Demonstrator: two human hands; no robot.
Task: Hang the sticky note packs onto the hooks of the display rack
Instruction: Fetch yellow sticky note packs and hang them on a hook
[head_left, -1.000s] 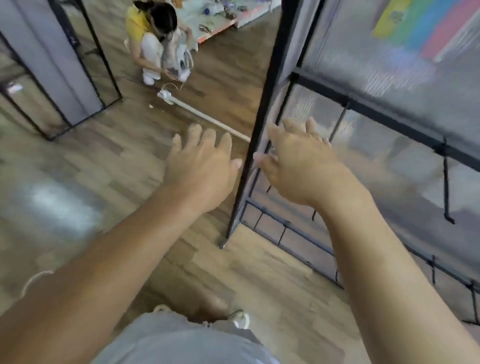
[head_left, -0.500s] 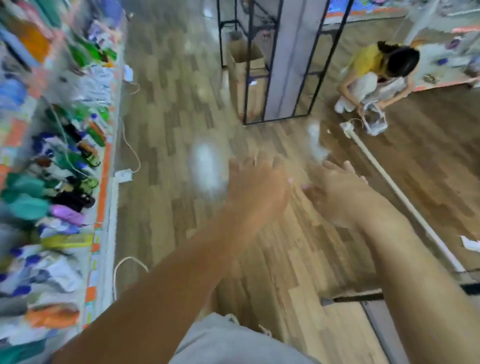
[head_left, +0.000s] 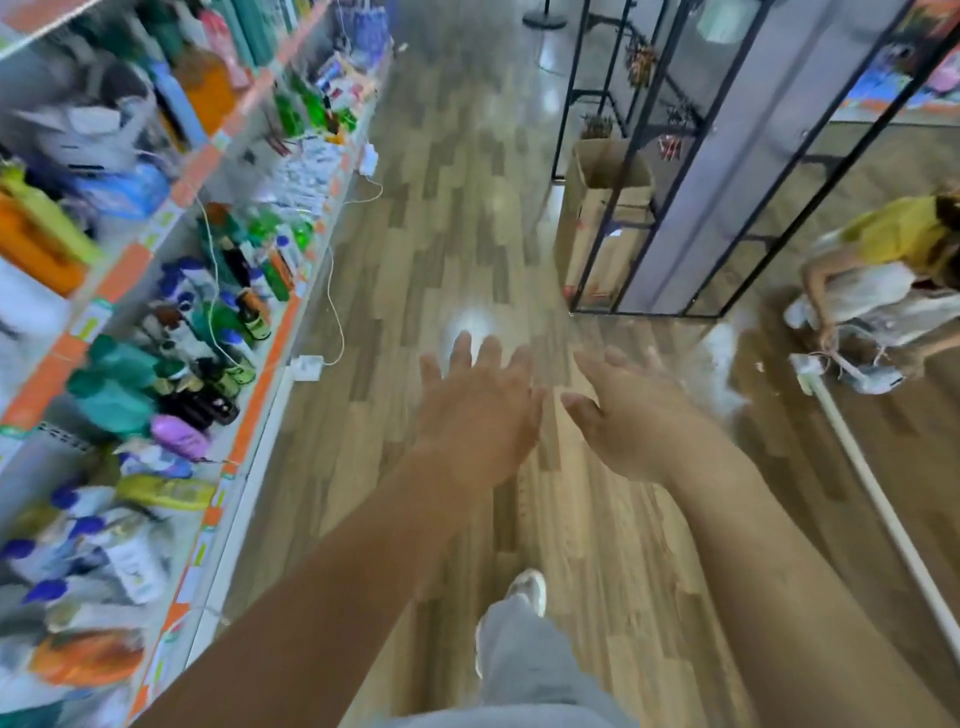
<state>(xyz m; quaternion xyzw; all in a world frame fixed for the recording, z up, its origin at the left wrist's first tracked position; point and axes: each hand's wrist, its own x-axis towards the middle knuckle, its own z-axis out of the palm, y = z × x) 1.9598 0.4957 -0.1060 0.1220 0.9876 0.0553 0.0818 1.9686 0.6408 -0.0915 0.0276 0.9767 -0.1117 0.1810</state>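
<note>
Where the sticky note packs lie cannot be told from this blurred view; neither hand carries one. A person's left hand (head_left: 478, 410) and right hand (head_left: 623, 415) reach forward side by side at arm's length over a wood-plank floor (head_left: 441, 234), fingers spread and relaxed, gripping nothing. The left shows its back; the right is turned slightly inward, thumb toward the left hand, the two near each other but apart. Below them, a grey trouser leg (head_left: 519, 660) and a pale shoe (head_left: 527, 590) are set forward on the planks.

Stocked shop shelves (head_left: 156, 260) with orange edge strips run along the left, with a white power strip (head_left: 306, 366) on the floor just beside their foot. Ahead to the right stands a black-framed rack (head_left: 727, 171) with a cardboard box (head_left: 608, 208) inside its frame. A crouching person in a yellow top (head_left: 893, 234) is at the right edge, near the end of a white pole (head_left: 883, 509) lying on the floor.

A second ago the hands were spread just the same, in front of a hooked black rack close on the right. The view has since swung left: the shelves now fill the left side, and the crouching person has slid to the right edge.
</note>
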